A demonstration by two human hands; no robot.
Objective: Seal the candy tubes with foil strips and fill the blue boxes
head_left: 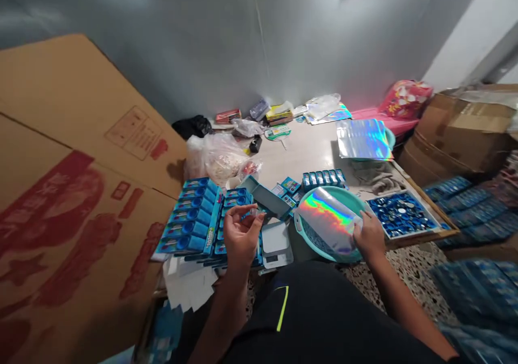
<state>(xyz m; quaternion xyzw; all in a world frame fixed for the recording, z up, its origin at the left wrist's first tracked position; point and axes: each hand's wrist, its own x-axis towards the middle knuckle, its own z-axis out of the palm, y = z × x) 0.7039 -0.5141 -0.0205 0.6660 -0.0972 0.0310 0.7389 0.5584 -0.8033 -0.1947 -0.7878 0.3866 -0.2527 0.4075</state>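
Observation:
My right hand (pixel 370 234) grips one end of a silvery holographic sheet (pixel 326 218) that catches rainbow light. The sheet is held over a turquoise basin (pixel 302 233), hiding much of its inside. Between the thumb and fingers of my left hand (pixel 242 237) is a small clear piece (pixel 255 212), too small to name. Near that hand are a grey-white open box (pixel 277 240), a long pale box (pixel 267 198) and stacked blue packages (pixel 192 213) with round dark blue parts.
A cardboard carton (pixel 93 191) rises close on my left. To the right lie a tray of small blue rings (pixel 400 213) and more holographic sheets (pixel 362 139). Plastic bags (pixel 220 159) crowd the back left of the table. Blurred blue packs (pixel 477 294) are stacked at lower right.

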